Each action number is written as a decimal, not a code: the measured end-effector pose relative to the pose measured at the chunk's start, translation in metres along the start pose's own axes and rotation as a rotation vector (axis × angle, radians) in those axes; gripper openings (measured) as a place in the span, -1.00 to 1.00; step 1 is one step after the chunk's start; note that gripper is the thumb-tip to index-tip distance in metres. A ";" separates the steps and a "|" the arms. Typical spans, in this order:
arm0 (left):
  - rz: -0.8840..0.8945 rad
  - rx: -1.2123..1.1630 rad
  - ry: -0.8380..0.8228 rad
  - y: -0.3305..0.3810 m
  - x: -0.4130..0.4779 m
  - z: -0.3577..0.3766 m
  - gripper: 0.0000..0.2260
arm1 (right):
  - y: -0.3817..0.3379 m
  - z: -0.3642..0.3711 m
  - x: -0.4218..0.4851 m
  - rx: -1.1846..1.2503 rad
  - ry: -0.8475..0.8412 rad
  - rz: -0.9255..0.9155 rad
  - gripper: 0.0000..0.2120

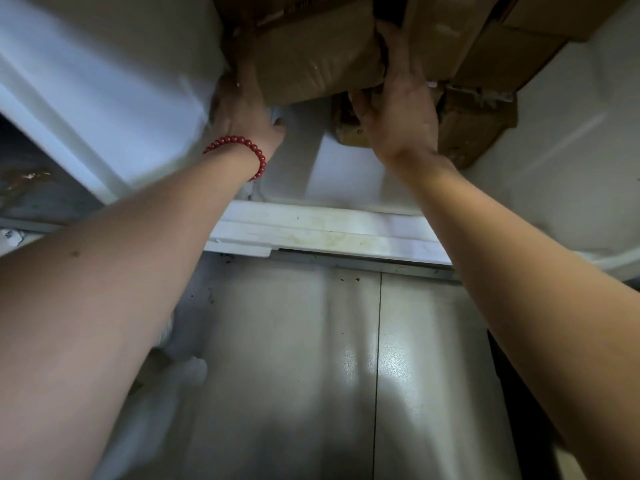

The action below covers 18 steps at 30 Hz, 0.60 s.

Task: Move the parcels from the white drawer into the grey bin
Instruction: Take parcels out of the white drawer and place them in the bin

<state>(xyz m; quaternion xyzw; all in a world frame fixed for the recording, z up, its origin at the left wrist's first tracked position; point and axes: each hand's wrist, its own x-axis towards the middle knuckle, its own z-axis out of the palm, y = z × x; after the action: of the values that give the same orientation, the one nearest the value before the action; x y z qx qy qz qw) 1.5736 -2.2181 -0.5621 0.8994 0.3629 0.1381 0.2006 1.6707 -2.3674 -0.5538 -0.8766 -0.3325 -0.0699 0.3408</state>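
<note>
Left hand point(242, 102) and right hand point(398, 109) grip a brown parcel point(318, 57), its top cut off

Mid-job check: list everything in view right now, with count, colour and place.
Large brown cardboard parcel: one, brown, top centre, gripped from both sides.
Other brown cardboard parcels: at least three, brown, right of and below it.
White plastic drawer: one, white, around the parcels.
Grey tiled floor: one, grey, below the drawer.
Red bead bracelet: one, red, left wrist.
Hands: two; left hand and right hand each hold the large parcel.
</note>
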 end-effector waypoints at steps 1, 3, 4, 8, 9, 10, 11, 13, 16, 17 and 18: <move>-0.025 -0.018 -0.008 0.001 0.001 0.000 -0.18 | 0.001 0.000 0.001 -0.003 0.005 0.004 -0.44; -0.059 -0.045 -0.028 0.002 0.003 0.000 -0.16 | 0.000 0.000 0.004 -0.008 0.024 0.021 -0.49; -0.064 -0.047 -0.036 0.003 0.004 0.000 -0.16 | 0.000 0.001 0.004 -0.011 0.040 0.031 -0.51; -0.062 -0.036 -0.023 0.008 0.006 -0.003 -0.29 | 0.000 0.004 0.003 -0.016 0.120 0.097 -0.63; -0.074 -0.048 -0.026 0.009 0.005 -0.004 -0.30 | -0.001 0.004 0.002 -0.012 0.134 0.111 -0.65; -0.083 -0.058 -0.030 0.010 0.005 -0.004 -0.29 | -0.002 0.003 0.002 -0.009 0.144 0.121 -0.67; -0.090 -0.070 -0.036 0.012 0.004 -0.004 -0.28 | -0.003 0.003 0.002 -0.008 0.151 0.132 -0.69; -0.111 -0.123 -0.034 0.014 0.004 -0.003 -0.26 | -0.006 0.003 0.006 -0.013 0.175 0.173 -0.73; -0.135 -0.221 0.013 0.016 0.002 -0.003 -0.25 | -0.007 0.004 0.015 -0.005 0.214 0.272 -0.79; -0.129 -0.240 0.024 0.016 0.001 -0.003 -0.25 | -0.006 0.005 0.017 0.017 0.218 0.280 -0.80; -0.125 -0.253 0.029 0.015 -0.001 -0.002 -0.24 | -0.005 0.005 0.017 0.042 0.219 0.275 -0.80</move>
<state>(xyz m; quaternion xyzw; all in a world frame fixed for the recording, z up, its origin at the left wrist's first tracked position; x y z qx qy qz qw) 1.5808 -2.2283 -0.5533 0.8405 0.4009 0.1831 0.3152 1.6800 -2.3519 -0.5486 -0.8936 -0.1720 -0.1107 0.3996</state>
